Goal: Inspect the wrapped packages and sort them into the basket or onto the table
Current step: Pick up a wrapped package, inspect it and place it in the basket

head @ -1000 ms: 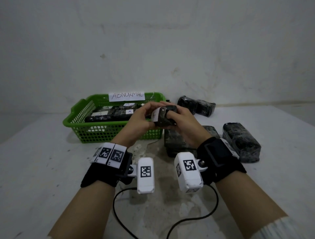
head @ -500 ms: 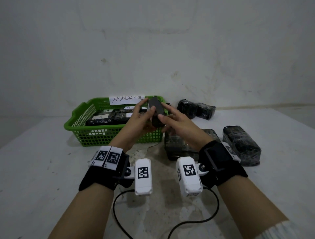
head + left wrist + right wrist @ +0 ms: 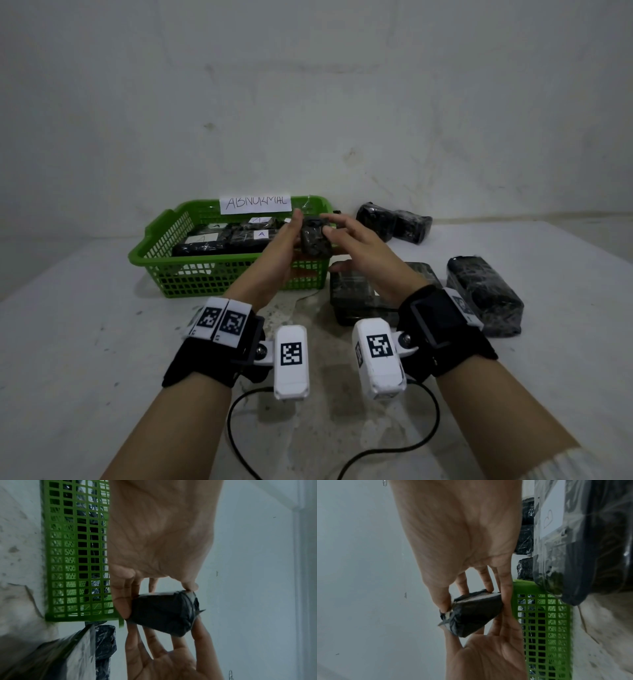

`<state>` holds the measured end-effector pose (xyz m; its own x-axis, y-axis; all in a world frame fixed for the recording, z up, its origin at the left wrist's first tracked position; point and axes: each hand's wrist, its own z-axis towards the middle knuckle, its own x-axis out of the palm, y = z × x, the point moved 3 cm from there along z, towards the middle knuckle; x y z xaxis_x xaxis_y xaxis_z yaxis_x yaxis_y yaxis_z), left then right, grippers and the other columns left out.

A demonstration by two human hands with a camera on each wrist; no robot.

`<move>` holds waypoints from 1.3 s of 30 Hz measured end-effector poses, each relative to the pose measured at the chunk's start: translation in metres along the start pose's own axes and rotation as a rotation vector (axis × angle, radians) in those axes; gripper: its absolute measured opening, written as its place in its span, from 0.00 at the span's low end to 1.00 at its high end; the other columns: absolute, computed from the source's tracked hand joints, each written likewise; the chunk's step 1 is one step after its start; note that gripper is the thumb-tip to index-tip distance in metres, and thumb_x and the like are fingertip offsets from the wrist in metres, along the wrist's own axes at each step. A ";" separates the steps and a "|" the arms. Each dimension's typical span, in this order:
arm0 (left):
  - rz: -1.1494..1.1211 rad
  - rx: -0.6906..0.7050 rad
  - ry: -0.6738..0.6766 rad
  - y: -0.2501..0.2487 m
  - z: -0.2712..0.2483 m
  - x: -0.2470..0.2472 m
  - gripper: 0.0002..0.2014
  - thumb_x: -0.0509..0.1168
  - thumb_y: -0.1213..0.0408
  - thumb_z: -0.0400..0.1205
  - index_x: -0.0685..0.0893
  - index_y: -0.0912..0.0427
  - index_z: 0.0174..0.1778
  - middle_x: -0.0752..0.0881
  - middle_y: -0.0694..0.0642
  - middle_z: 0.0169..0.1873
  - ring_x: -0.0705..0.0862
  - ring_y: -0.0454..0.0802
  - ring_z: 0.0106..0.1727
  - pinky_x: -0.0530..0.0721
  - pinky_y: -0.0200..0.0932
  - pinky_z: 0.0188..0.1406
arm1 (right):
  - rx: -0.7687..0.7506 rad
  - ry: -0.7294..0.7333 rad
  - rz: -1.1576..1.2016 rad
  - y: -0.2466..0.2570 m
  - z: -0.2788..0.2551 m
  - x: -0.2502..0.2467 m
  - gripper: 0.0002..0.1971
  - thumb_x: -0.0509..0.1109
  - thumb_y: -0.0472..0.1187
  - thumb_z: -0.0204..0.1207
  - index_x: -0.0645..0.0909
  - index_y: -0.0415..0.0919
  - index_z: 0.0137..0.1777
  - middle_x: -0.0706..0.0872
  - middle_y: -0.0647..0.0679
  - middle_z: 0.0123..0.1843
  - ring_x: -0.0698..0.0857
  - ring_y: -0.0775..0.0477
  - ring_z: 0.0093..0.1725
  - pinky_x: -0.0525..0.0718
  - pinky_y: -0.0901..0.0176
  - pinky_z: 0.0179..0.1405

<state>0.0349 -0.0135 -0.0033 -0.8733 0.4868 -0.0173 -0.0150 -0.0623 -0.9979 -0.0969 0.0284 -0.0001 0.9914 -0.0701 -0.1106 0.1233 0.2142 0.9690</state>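
A small package wrapped in black film [image 3: 315, 238] is held in the air in front of the green basket's [image 3: 164, 240] right end. My left hand [image 3: 294, 236] pinches it from the left, thumb on top and fingers below. My right hand [image 3: 329, 233] pinches it from the right. In the left wrist view the package [image 3: 164, 612] sits between my left thumb and fingers, and the right hand [image 3: 171, 655] meets it from the other side. The right wrist view shows the package [image 3: 476, 615] tilted, with a pale edge showing at one end.
The basket carries a paper sign reading ABNORMAL [image 3: 255, 204] and holds several black packages with white labels [image 3: 261, 234]. On the table lie a flat wrapped package [image 3: 359, 294], a block [image 3: 486, 294] at the right and two more [image 3: 394, 222] by the wall. A black cable [image 3: 236, 428] loops near me.
The package has been turned in my hands. Its white label, seen a second ago, no longer faces the head camera. Both hands have shifted slightly toward the basket.
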 end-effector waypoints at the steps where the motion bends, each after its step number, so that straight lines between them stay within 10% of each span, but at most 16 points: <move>1: 0.000 0.007 0.003 -0.001 -0.001 0.000 0.32 0.53 0.31 0.74 0.80 0.47 0.66 0.86 0.55 0.62 0.82 0.54 0.65 0.77 0.62 0.68 | -0.001 0.010 0.000 0.000 0.000 0.002 0.17 0.64 0.49 0.83 0.76 0.50 0.71 0.83 0.46 0.60 0.83 0.51 0.60 0.85 0.58 0.49; 9: 0.009 -0.019 0.103 0.002 0.001 0.008 0.22 0.47 0.43 0.85 0.81 0.49 0.59 0.88 0.58 0.56 0.87 0.58 0.59 0.80 0.56 0.66 | -0.016 -0.067 0.052 0.001 0.000 0.003 0.04 0.65 0.43 0.83 0.80 0.49 0.47 0.86 0.50 0.48 0.85 0.54 0.48 0.84 0.62 0.41; 22: 0.100 -0.036 0.026 -0.001 -0.002 -0.004 0.26 0.49 0.38 0.82 0.80 0.50 0.66 0.86 0.53 0.59 0.85 0.50 0.59 0.82 0.45 0.42 | 0.040 -0.002 0.216 0.001 -0.002 0.007 0.15 0.67 0.36 0.81 0.80 0.35 0.66 0.88 0.39 0.58 0.87 0.43 0.57 0.86 0.44 0.61; 32: 0.178 0.017 -0.164 -0.001 0.000 -0.015 0.14 0.64 0.49 0.81 0.76 0.54 0.55 0.84 0.51 0.45 0.81 0.43 0.30 0.76 0.34 0.23 | 0.061 -0.192 0.246 0.001 0.001 -0.006 0.03 0.60 0.37 0.86 0.73 0.40 0.57 0.82 0.44 0.49 0.86 0.45 0.41 0.87 0.60 0.27; 39: 0.135 0.103 -0.265 -0.006 0.001 -0.013 0.15 0.65 0.55 0.82 0.79 0.60 0.60 0.82 0.50 0.45 0.80 0.41 0.39 0.75 0.24 0.22 | 0.048 -0.204 0.243 0.001 0.002 -0.002 0.08 0.67 0.42 0.82 0.75 0.42 0.57 0.84 0.41 0.55 0.87 0.45 0.51 0.91 0.53 0.39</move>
<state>0.0456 -0.0200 0.0034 -0.9671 0.2249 -0.1191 0.0724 -0.2057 -0.9759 -0.0983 0.0273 0.0018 0.9616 -0.2178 0.1671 -0.1230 0.2026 0.9715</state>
